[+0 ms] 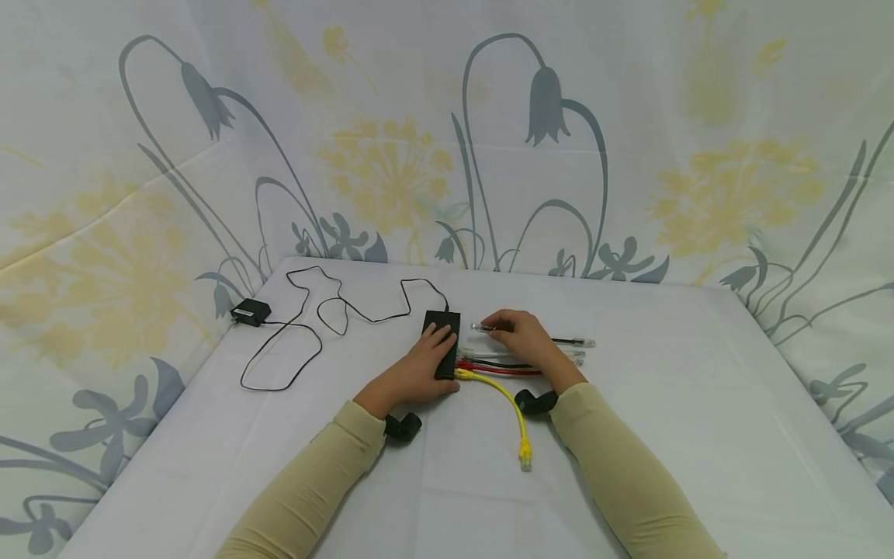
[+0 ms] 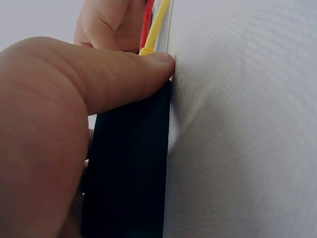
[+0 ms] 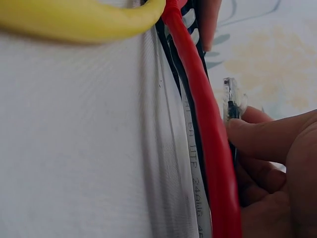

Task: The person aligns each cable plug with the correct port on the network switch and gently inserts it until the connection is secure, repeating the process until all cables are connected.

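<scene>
A black network switch [image 1: 448,318] lies on the white table, and my left hand [image 1: 417,371] holds it with fingers spread across the top. In the left wrist view the thumb [image 2: 133,74] presses the near side of the switch [image 2: 130,168]. To the right, my right hand [image 1: 522,338] pinches a black Ethernet cable [image 1: 567,341] just behind its clear plug [image 3: 229,94], which stands apart from the switch. Yellow [image 1: 513,400], red [image 1: 499,371], black and grey-white cables run out from the switch's right side. The ports themselves are mostly hidden.
A thin black power cord [image 1: 377,319] winds from the back of the switch to a power adapter [image 1: 251,312] at the table's left edge. Dark wrist-camera mounts [image 1: 403,428] sit under both wrists. Patterned cloth [image 1: 419,155] rises behind and beside the table.
</scene>
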Available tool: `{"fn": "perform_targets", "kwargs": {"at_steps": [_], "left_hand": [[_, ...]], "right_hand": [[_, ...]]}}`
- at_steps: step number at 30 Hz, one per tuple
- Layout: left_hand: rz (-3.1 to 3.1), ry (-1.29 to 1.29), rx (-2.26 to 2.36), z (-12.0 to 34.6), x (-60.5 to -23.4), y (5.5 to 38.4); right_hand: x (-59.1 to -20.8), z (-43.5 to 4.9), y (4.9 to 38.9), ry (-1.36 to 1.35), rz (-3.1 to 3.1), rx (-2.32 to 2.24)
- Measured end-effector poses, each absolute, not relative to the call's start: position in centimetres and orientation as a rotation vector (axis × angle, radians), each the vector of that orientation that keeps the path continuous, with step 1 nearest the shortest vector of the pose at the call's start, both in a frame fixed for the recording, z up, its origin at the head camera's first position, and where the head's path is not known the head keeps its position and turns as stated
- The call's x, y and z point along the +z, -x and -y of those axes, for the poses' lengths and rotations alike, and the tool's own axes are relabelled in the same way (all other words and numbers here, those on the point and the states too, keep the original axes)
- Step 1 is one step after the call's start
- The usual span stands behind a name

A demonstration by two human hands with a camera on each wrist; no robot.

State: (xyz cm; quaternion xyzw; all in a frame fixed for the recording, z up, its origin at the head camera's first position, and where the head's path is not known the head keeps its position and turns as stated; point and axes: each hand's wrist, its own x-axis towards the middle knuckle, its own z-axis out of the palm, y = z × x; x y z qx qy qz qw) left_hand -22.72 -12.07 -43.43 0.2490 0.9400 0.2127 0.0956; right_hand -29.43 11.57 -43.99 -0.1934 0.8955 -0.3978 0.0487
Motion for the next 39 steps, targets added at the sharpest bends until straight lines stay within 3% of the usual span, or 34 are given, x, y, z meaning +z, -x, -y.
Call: {"fn": "perform_targets", "kwargs": {"at_steps": [39], "left_hand": [[-2.781,-0.749,0.643,12.12,-43.62,22.97]], "right_hand": [[-44.26,-10.8,29.11,0.782,-2.732,-0.991]]}}
